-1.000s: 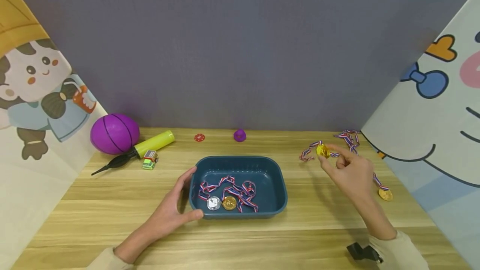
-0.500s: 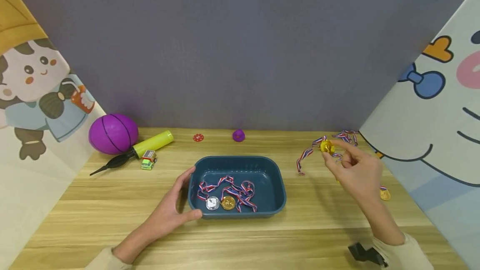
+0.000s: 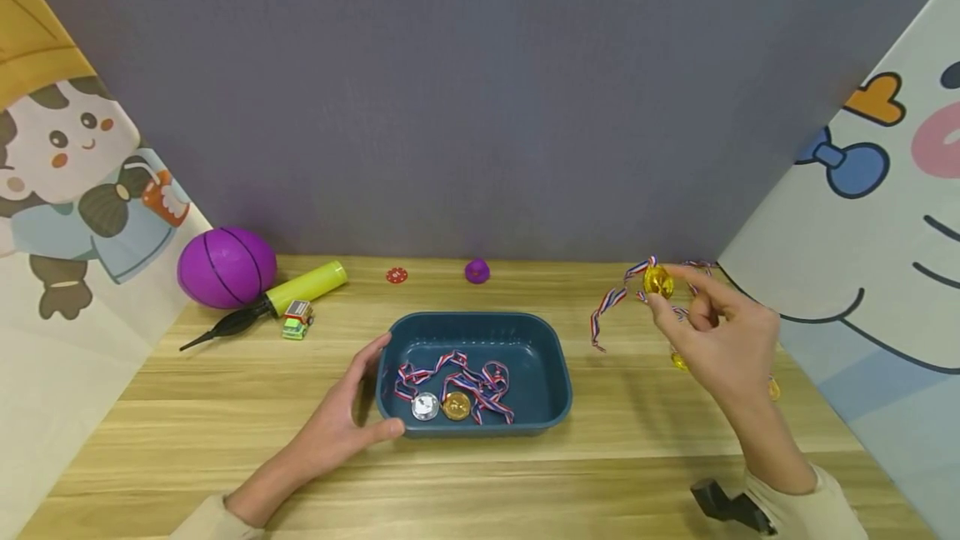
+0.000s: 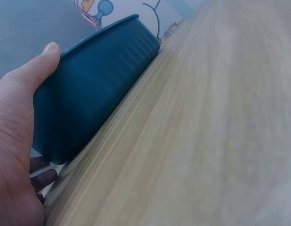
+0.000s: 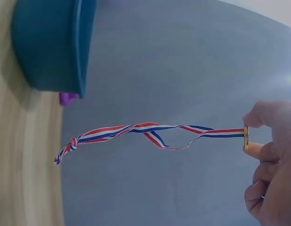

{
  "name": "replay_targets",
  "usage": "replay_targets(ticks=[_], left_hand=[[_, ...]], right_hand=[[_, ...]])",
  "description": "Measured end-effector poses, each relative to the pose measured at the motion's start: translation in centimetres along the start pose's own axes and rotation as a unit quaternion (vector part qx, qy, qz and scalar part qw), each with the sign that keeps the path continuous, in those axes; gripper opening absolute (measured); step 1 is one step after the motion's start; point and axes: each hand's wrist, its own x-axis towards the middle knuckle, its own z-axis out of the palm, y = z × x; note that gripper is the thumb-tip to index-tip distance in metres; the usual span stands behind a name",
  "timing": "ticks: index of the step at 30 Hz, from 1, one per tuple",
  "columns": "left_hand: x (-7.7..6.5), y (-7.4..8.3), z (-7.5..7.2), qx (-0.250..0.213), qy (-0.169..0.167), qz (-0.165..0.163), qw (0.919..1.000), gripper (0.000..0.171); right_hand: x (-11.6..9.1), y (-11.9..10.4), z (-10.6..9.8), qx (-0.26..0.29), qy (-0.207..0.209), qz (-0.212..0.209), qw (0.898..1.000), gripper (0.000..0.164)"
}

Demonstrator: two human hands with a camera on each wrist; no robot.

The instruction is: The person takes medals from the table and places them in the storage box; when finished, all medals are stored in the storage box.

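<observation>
In the head view my right hand [image 3: 727, 340] pinches a gold medal [image 3: 658, 282] between thumb and index finger, raised above the table. Its red, white and blue ribbon [image 5: 150, 126] hangs down in a knotted strand in the right wrist view. My left hand [image 3: 337, 427] holds the left end of a dark teal plastic basin [image 3: 551, 415], thumb on the near side and fingers on the far side. Inside the basin lie a silver medal [image 3: 425, 407] and a gold one with tangled ribbons [image 3: 487, 390]. Behind my right hand, another gold medal [image 3: 678, 361] is partly hidden.
At the back left are a purple ball [image 3: 227, 267], a yellow hand pump [image 3: 303, 288] and a small green toy truck [image 3: 297, 321]. A red chip [image 3: 397, 275] and a small purple object [image 3: 477, 271] lie near the back wall. One more gold medal [image 3: 774, 388] shows at right.
My right hand has lifted the gold medal up and slightly to the right; its ribbon now hangs longer below it. The left hand and basin keep their place.
</observation>
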Motion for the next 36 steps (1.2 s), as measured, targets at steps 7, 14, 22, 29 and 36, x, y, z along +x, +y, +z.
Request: replay_targets(ticks=[7, 14, 22, 29, 36], left_hand=[[0.0, 0.0, 0.0, 0.004, 0.002, -0.001, 1.0, 0.115], [0.0, 0.1, 0.0, 0.006, 0.003, 0.0, 1.0, 0.115], [0.0, 0.0, 0.0, 0.005, 0.002, 0.001, 1.0, 0.114], [0.0, -0.1, 0.0, 0.009, 0.003, 0.0, 1.0, 0.114], [0.0, 0.0, 0.0, 0.009, 0.004, -0.003, 0.9999, 0.113]], right_hand=[[0.4, -1.3, 0.1, 0.028, 0.01, -0.013, 0.999, 0.038], [-0.1, -2.7, 0.4, 0.078, 0.001, -0.048, 0.996, 0.039], [-0.7, -4.4, 0.8, 0.118, -0.025, -0.065, 0.991, 0.042], [-1.3, -3.9, 1.9, 0.073, -0.107, -0.069, 0.989, 0.049], [-1.8, -3.6, 3.0, 0.032, -0.183, -0.05, 0.981, 0.04]])
